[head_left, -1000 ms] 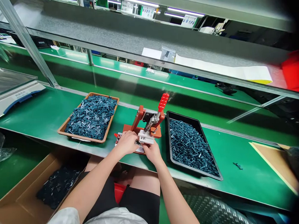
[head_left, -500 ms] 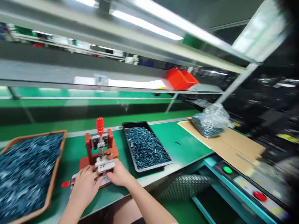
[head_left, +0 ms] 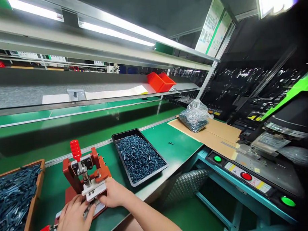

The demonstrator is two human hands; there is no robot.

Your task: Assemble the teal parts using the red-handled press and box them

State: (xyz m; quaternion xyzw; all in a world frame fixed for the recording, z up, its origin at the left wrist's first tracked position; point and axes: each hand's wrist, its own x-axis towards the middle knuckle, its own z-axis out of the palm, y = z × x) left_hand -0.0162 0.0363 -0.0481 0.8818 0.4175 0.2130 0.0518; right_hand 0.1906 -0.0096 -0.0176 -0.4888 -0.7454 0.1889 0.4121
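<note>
1. The left hand point(head_left: 76, 216) lies palm-down, fingers bent against the toggle-clamp fixture point(head_left: 87, 179); the right hand point(head_left: 115, 193) meets its other side, thumb inward. Whether either grips a part, I cannot tell.
2. One fixture stands near the desk's point(head_left: 186, 144) front edge, between one brown tray point(head_left: 34, 200) and one black tray point(head_left: 151, 176).
3. Green surface stretches from black tray to cardboard point(head_left: 217, 133), bearing one small dark cluster point(head_left: 171, 143).

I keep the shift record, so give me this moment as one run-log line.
left hand: at clamp fixture; right hand: beside its pale block; upper red handle: up; black tray: dark parts, fixture's right; brown tray: fixture's left
</note>
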